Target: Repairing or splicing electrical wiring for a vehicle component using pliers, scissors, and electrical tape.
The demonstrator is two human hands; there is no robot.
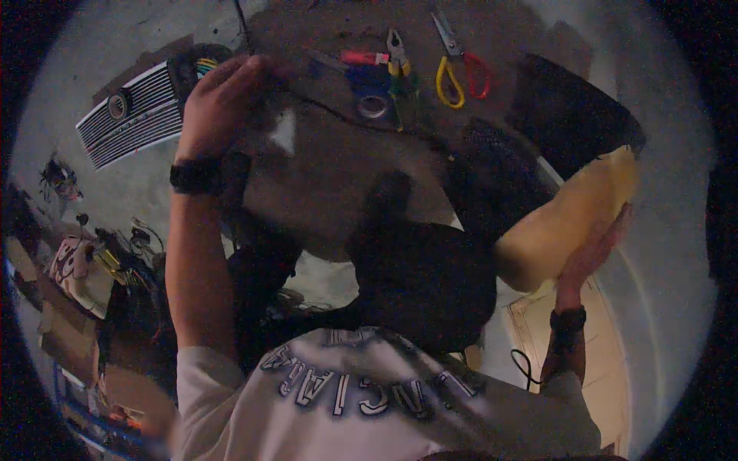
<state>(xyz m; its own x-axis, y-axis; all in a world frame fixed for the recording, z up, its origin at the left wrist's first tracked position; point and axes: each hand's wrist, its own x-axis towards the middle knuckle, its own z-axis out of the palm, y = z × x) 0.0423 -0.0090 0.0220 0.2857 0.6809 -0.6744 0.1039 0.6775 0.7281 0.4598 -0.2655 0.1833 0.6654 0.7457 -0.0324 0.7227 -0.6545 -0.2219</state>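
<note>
My left hand (223, 96) is closed, fingertips together, around a thin black cable (346, 117). One stretch of the cable rises past the top edge; another runs right toward a dark mesh-like panel (496, 161). Off to the right, my right hand (603, 242) grips a soft-looking yellow pad (573, 219) from its outer side. The pad is blurred, and I cannot tell its material. Its upper end overlaps a larger black panel or box (573, 115). Beside my left hand lies a silver ribbed grille-like unit (131, 111) with a round knob and coloured wires at its end.
Pliers (397, 65), scissors with yellow and red handles (453, 69), a red-handled tool (365, 58) and a roll of tape (374, 106) lie on brown cardboard (330, 169). At left are tangled wires, a pink-and-white bag (81, 276) and cardboard boxes (69, 334).
</note>
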